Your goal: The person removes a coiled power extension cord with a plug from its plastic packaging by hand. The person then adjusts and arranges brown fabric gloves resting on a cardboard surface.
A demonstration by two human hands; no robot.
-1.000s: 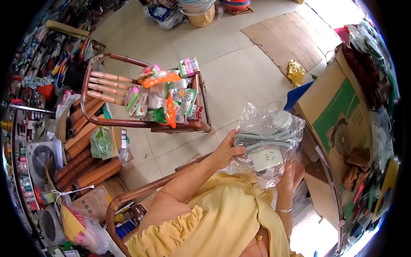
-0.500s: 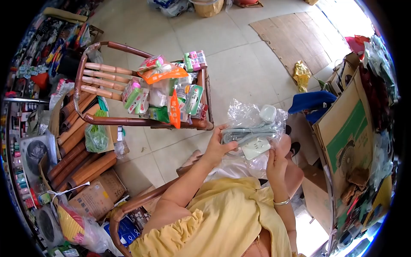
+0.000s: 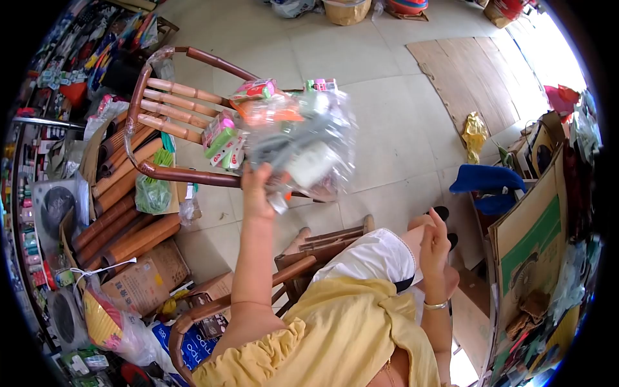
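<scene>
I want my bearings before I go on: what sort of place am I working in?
Probably a small general or household-goods shop: shelves crammed with small packaged goods, several brown rolls kept together, and stacked plastic basins on the floor.

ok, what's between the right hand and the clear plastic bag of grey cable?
Mostly bare pale floor tiles, plus part of a leg next to the right hand; shown in the head view.
</scene>
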